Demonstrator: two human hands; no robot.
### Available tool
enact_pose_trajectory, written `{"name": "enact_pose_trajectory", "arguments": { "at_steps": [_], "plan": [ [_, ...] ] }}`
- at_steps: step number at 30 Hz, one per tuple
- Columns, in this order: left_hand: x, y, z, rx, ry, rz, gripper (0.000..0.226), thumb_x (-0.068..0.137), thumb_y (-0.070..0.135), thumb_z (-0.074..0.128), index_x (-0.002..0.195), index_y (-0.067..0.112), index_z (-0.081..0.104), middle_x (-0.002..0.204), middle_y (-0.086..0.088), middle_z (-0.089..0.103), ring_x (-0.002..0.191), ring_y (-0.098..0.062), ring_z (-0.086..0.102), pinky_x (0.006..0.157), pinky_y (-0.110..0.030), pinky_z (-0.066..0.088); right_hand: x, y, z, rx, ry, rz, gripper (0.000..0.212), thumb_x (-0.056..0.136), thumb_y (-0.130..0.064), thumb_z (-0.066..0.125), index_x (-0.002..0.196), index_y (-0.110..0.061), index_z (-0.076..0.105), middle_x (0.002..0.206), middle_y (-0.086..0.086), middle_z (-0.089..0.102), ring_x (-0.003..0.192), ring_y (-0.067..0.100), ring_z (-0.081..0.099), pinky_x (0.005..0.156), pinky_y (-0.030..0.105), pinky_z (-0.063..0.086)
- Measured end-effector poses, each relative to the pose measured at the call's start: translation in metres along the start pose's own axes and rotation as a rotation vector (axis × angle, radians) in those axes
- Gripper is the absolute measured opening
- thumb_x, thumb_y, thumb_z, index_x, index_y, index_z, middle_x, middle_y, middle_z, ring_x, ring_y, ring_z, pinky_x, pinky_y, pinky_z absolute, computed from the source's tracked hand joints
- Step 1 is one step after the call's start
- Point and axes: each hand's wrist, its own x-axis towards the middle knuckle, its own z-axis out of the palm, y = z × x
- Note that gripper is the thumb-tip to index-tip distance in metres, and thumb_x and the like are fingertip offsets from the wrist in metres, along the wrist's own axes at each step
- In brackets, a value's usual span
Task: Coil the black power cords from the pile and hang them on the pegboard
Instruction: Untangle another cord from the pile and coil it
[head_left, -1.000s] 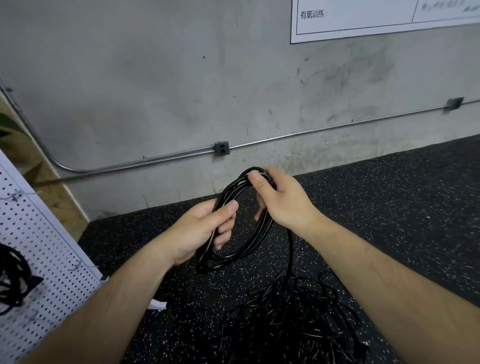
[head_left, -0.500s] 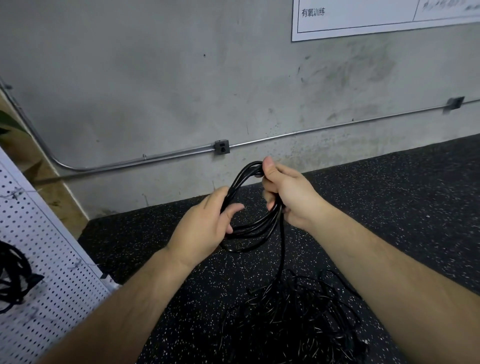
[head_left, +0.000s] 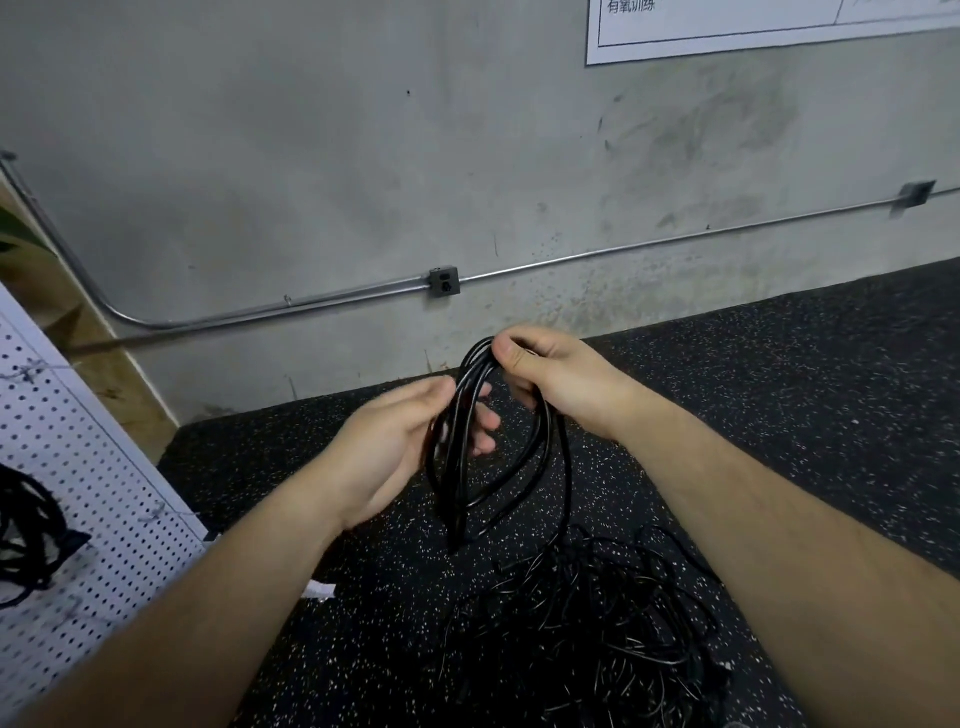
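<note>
The right grip (head_left: 561, 379), a bare hand, pinches the top of a glossy black coiled power cord (head_left: 454, 483) held up above a speckled black rubber surface (head_left: 779, 415). The left grip (head_left: 400, 447) curls round the coil's left strands. One strand trails down into a tangled pile of black cords (head_left: 587, 623). At left, a white perforated pegboard (head_left: 104, 519) carries another black cord bundle (head_left: 26, 530).

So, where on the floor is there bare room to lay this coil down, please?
Bare mat runs along the wall on the right, beyond the pile of cords. A smaller bare patch lies at the wall's foot beside the pegboard. Crowded: the pile right below the coil, with a white scrap at its left.
</note>
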Motion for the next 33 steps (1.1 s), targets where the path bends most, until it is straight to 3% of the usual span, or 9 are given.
{"name": "enact_pose_trajectory", "arguments": {
  "at_steps": [2,6,10,14,16,19,23,29,33],
  "plan": [
    [-0.003,0.005,-0.007,-0.076,-0.076,-0.046,0.042,0.095,0.027,0.050,0.127,0.003,0.065,0.098,-0.011,0.073,0.090,-0.024,0.068,0.081,-0.033,0.056,0.002,-0.002,0.007,-0.016,-0.050,-0.038,0.033,0.103,-0.032,0.052,0.077,-0.039,0.070,0.061,-0.008,0.045,0.059,0.012,0.045,0.060,0.023,0.039],
    [-0.009,0.004,-0.014,0.004,-0.160,-0.049,0.034,0.096,0.020,0.051,0.120,-0.002,0.061,0.084,-0.005,0.065,0.077,-0.020,0.063,0.074,-0.028,0.052,0.007,-0.001,0.019,-0.066,-0.024,-0.071,0.019,0.103,-0.028,0.054,0.090,-0.026,0.068,0.059,-0.015,0.051,0.059,0.007,0.045,0.059,0.022,0.038],
    [-0.006,-0.001,-0.013,0.147,-0.053,0.056,0.013,0.104,0.013,0.046,0.105,0.004,0.055,0.071,0.003,0.052,0.064,-0.015,0.052,0.077,-0.034,0.050,0.010,0.004,0.024,0.015,0.055,-0.072,0.023,0.094,-0.038,0.061,0.105,-0.019,0.067,0.069,-0.008,0.058,0.065,0.012,0.056,0.063,0.023,0.045],
    [-0.006,0.007,-0.018,0.104,0.051,0.150,0.019,0.108,0.006,0.037,0.101,0.008,0.055,0.067,0.006,0.048,0.059,-0.011,0.044,0.072,-0.031,0.052,0.007,0.024,0.024,0.084,0.068,0.041,0.030,0.093,-0.043,0.060,0.115,-0.021,0.062,0.089,-0.009,0.071,0.087,0.010,0.069,0.079,0.030,0.054],
    [-0.006,0.015,-0.023,0.004,0.098,0.196,0.019,0.108,0.009,0.036,0.100,0.009,0.054,0.067,0.006,0.046,0.059,-0.010,0.042,0.067,-0.028,0.050,0.001,0.041,0.024,0.002,-0.004,0.108,0.028,0.096,-0.043,0.057,0.113,-0.021,0.060,0.091,-0.006,0.073,0.091,0.016,0.073,0.086,0.039,0.058],
    [-0.002,0.030,-0.034,-0.211,0.211,0.262,0.020,0.109,0.013,0.034,0.098,0.012,0.051,0.066,0.007,0.045,0.055,-0.008,0.040,0.062,-0.024,0.047,-0.009,0.067,0.030,-0.150,-0.065,0.219,0.031,0.102,-0.042,0.053,0.112,-0.013,0.055,0.092,0.005,0.075,0.087,0.016,0.074,0.088,0.038,0.058],
    [0.004,0.048,-0.060,-0.377,0.418,0.357,0.026,0.111,0.015,0.032,0.092,0.017,0.049,0.062,0.010,0.045,0.052,-0.006,0.039,0.058,-0.022,0.045,-0.031,0.098,0.039,-0.555,-0.232,0.316,0.028,0.103,-0.050,0.046,0.103,-0.023,0.052,0.088,0.003,0.073,0.063,0.005,0.058,0.064,0.028,0.049],
    [0.006,0.042,-0.074,-0.217,0.557,0.384,0.025,0.111,0.015,0.035,0.093,0.016,0.052,0.063,0.010,0.047,0.055,-0.007,0.041,0.062,-0.024,0.046,-0.046,0.068,0.053,-0.850,-0.438,0.244,0.027,0.108,-0.047,0.028,0.117,-0.022,0.032,0.084,0.000,0.057,0.073,0.016,0.054,0.070,0.034,0.045],
    [0.007,0.038,-0.064,-0.143,0.557,0.354,0.022,0.111,0.015,0.036,0.097,0.015,0.054,0.065,0.009,0.050,0.056,-0.007,0.043,0.062,-0.023,0.047,-0.050,0.032,0.071,-0.835,-0.438,0.121,0.034,0.106,-0.055,0.018,0.111,-0.025,0.034,0.083,-0.001,0.056,0.075,0.014,0.053,0.079,0.040,0.045]
  ]
}}
